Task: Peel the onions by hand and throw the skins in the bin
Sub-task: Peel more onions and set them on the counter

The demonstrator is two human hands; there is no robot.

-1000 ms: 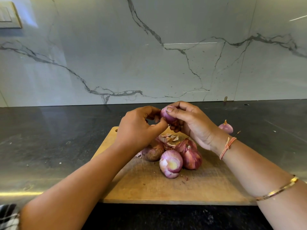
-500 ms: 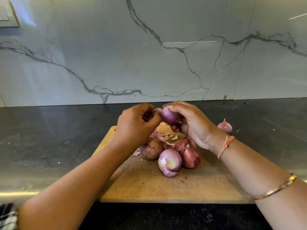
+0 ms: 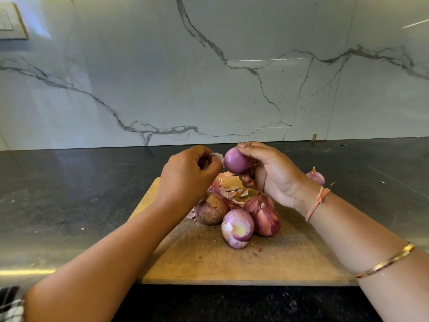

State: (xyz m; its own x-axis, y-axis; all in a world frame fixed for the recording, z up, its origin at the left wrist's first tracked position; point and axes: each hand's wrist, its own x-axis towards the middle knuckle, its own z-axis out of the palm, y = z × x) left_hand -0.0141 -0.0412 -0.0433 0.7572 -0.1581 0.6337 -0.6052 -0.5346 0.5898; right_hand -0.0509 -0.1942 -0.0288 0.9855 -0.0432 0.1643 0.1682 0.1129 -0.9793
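Purple and glossy, the onion (image 3: 235, 160) in work is held up above the far end of the cutting board (image 3: 209, 266), with the right hand (image 3: 271, 173) wrapped round it: one finger lies over its top and the others curl behind and under. The left hand (image 3: 188, 173) is curled just beside it and pinches a pale flake of skin (image 3: 217, 156). Whether that flake is attached to the bulb I cannot tell. Stripped like this, the bulb looks firm, light and rather slick, so a hold across top and bottom, as here, probably serves better than squeezing its smooth sides. The skin looks papery and brittle. It will likely tear in short pieces, and the best place to catch it is a lifted edge near the tip or root. Below, three more onions (image 3: 264, 217) sit close together on the board beside a heap of loose skins (image 3: 232, 191), and one small onion (image 3: 315, 177) rests apart on the dark tabletop (image 3: 69, 205). Those loose skins weigh almost nothing and may scatter, so gathering them in cupped hands seems wise. No bin is in view.
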